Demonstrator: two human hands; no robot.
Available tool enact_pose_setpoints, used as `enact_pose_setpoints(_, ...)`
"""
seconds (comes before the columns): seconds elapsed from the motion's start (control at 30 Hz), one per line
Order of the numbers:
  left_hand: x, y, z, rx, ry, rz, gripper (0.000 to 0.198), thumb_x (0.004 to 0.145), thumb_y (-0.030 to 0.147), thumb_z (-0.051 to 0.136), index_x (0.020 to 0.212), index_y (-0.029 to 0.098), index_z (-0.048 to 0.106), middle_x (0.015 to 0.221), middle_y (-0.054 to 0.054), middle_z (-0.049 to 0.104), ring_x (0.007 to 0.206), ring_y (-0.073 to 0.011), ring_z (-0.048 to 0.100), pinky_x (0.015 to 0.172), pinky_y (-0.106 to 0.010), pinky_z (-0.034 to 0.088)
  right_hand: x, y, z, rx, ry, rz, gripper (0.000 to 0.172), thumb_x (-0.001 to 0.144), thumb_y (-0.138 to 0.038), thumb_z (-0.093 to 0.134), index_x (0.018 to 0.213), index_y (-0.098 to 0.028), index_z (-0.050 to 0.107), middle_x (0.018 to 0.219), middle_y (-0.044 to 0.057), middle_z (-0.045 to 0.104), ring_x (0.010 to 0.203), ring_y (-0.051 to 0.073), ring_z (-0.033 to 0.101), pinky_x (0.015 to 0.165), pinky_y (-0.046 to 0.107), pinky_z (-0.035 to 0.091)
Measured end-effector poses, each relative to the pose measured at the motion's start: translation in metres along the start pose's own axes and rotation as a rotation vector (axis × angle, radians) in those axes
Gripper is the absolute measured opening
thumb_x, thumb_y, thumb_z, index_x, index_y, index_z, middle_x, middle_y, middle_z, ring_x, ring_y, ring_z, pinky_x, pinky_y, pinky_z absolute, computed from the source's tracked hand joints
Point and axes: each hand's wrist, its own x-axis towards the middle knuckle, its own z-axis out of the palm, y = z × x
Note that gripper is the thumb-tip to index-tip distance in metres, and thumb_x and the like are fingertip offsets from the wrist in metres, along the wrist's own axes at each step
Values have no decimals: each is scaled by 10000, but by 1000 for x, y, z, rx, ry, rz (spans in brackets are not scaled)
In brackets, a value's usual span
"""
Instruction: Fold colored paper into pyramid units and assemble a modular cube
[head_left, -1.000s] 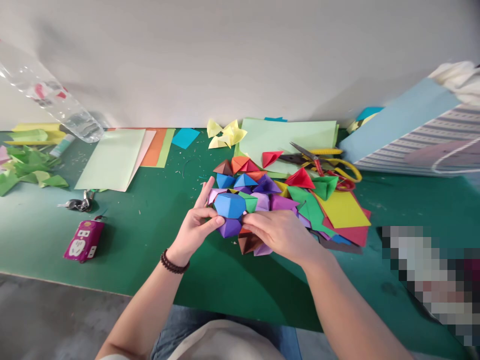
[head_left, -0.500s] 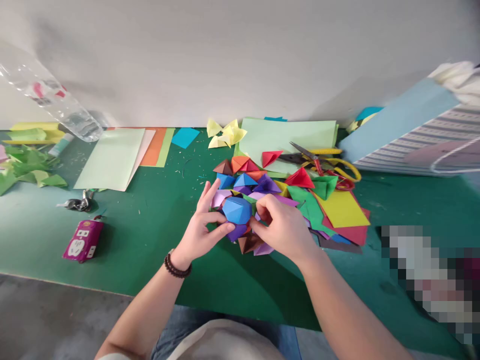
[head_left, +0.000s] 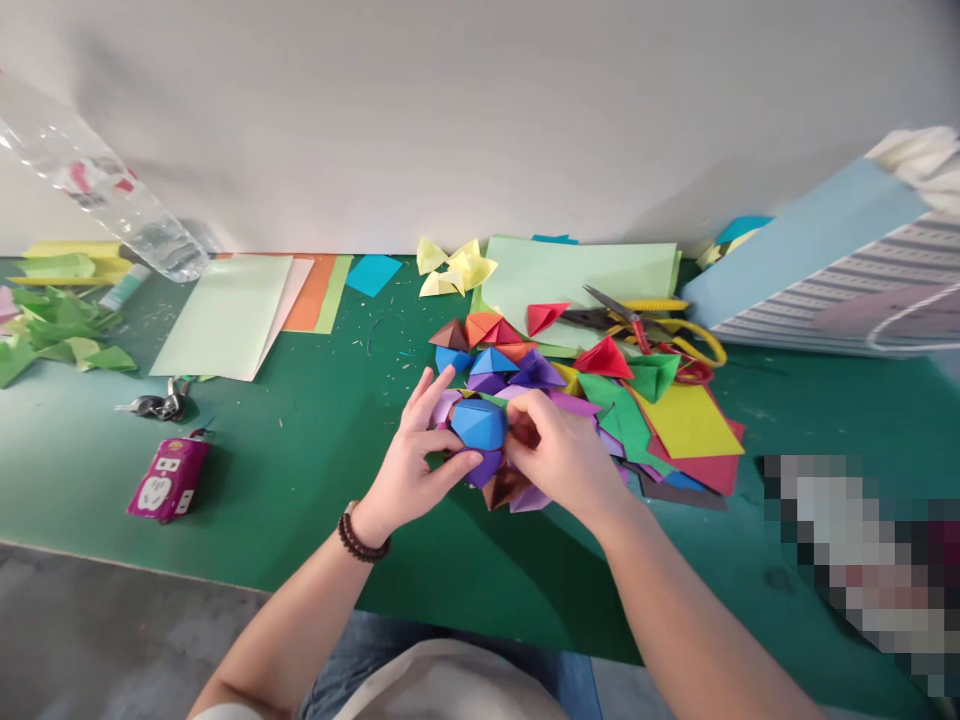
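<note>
Green-topped workbench [head_left: 300, 510] carries a heap of folded origami units [head_left: 592, 400]; just above it, the left hand [head_left: 416, 465] cups a blue-and-purple paper ball [head_left: 478, 424] with half-spread fingers, and the right hand [head_left: 562, 455] grips its other side with curled fingers (two-handed, which keeps the ball steady).

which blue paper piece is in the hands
The faceted blue folded paper unit, held between the left hand and right hand, unlike the small blue pyramid lying further back, untouched.
</note>
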Motion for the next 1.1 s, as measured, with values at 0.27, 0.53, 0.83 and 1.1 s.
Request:
enact_pose_setpoints(0.27,3,0,-5,153,71,-47,189,860,313,664,723,186,693,1421,-99,531,1313,-293,463,1083,-541,425,-2,4,-19,208,-260,80,386,871,-240,540,1249,-274,470,1040,52,661,826,191,682,695,330,562)
enact_pose_setpoints(0.53,5,5,2,276,108,-15,232,868,401,645,805,178,658,1465,-148,466,1335,-323,450,1067,-530,431,-2,-8,0,106,-283,-18,770,799,-354,709,1453,-330,303,1447,94,465,1203,310,574,871,457,577)
enact_pose_setpoints(0.83,5,-18,6,-84,268,-99,332,1020,324,343,1256,232,559,1359,-106,561,1304,-225,504,1104,-439,415,3,-4,8,126,-230,-103,671,839,-346,663,1440,-318,364,1443,91,481,1306,308,504,981,479,531)
enact_pose_setpoints(1.1,11,-19,10,-49,266,-127,258,993,248,394,1054,189,638,1199,-113,599,1152,-198,586,978,-382,525,3,1,15,134,-233,-104,647,843,-409,681,1425,-314,415,1470,96,462,1335,305,477,1032,497,495)
